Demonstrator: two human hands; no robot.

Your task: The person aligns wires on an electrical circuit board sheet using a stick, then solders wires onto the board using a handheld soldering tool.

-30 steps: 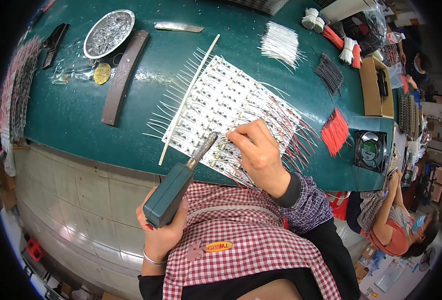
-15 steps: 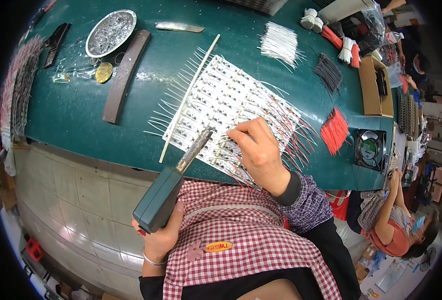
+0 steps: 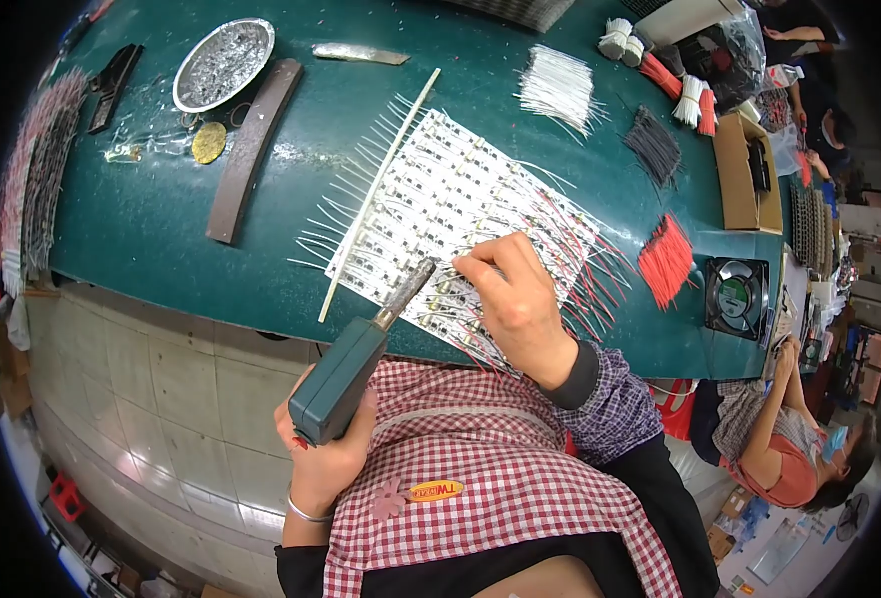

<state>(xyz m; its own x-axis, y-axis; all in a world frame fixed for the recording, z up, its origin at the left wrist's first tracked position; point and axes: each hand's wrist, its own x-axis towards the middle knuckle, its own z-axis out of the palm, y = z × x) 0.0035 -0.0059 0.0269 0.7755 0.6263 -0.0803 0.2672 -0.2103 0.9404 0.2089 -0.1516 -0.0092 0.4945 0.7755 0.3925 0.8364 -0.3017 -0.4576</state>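
My left hand (image 3: 331, 448) is closed around the dark green body of a soldering gun (image 3: 341, 384). Its metal tip, dark and crusted at the end, points up and right over a white panel of small circuit boards (image 3: 440, 169), close to my right fingertips. Thumb and forefinger of my right hand (image 3: 520, 304) are pinched together above the panel; whatever is between them is too small to make out. Red and white wires (image 3: 585, 264) stick out along the panel's right side, and a thin pale strip (image 3: 380, 194) lies across the white wires at its left edge.
Loose bundles of white (image 3: 558, 85), black (image 3: 652, 145) and red wires (image 3: 667, 261) lie to the right, near a cardboard box (image 3: 744, 174) and a fan (image 3: 737, 297). Leftward are a metal bowl of scraps (image 3: 223, 65) and a brown bar (image 3: 254, 149). A co-worker (image 3: 779, 434) sits at right.
My left hand has lifted the soldering gun slightly up and to the right, bringing its tip nearer my right fingertips. My right hand stays in place.
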